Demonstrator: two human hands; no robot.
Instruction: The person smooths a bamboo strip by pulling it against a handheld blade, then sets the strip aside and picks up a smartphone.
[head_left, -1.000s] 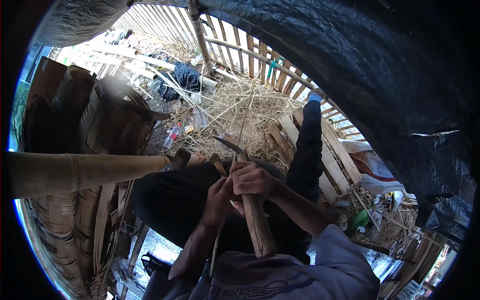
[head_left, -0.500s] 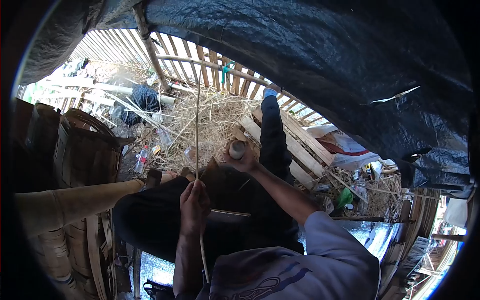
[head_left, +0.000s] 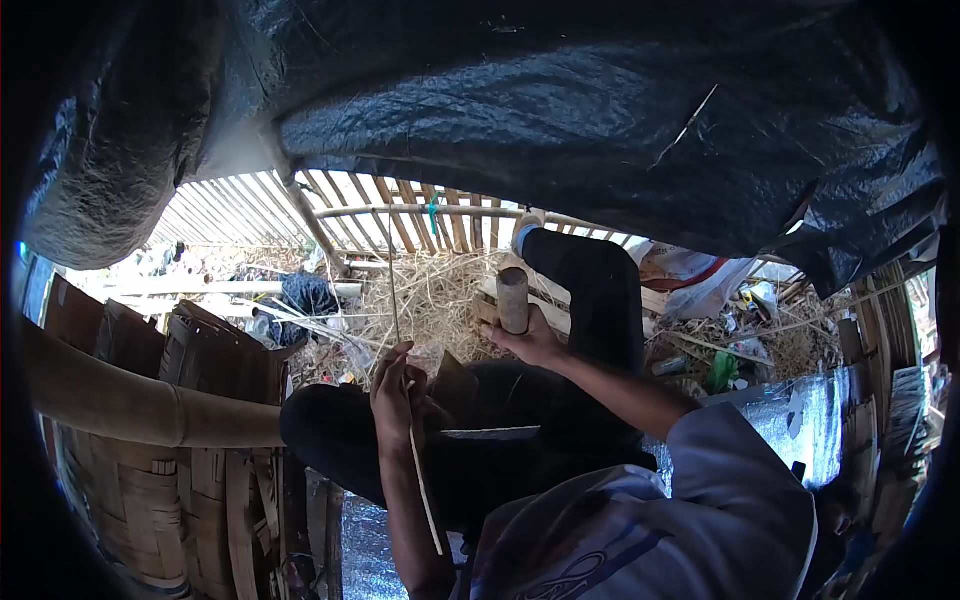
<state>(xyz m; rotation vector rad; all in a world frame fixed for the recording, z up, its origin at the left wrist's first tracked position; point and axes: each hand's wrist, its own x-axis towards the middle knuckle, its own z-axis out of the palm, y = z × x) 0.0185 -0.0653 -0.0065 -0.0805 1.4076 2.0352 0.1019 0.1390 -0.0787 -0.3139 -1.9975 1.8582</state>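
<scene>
Upright in my left hand (head_left: 398, 388) is a long thin bamboo strip (head_left: 393, 290); it runs up toward the slatted fence and down along my forearm. My right hand (head_left: 528, 338) is wrapped round a thick wooden handle (head_left: 513, 300), whose round end faces up; the blade is hidden from view. My bent leg in dark trousers (head_left: 600, 290) lies beyond the right hand. Between the hands, a brown pointed piece (head_left: 457, 385) rests near my lap, with a thin pale strip (head_left: 490, 434) lower down.
A thick bamboo pole (head_left: 110, 400) reaches in from the left above woven bamboo (head_left: 140, 510). Dry straw (head_left: 430, 290) and litter cover the ground before a slatted fence (head_left: 350, 190). A dark plastic sheet (head_left: 560, 110) hangs overhead. Silvery sheeting (head_left: 790, 420) lies at right.
The hands were together on the tool and strip, then parted; the right hand turned the handle end upward. The camera view has tilted up, showing more of the sheet.
</scene>
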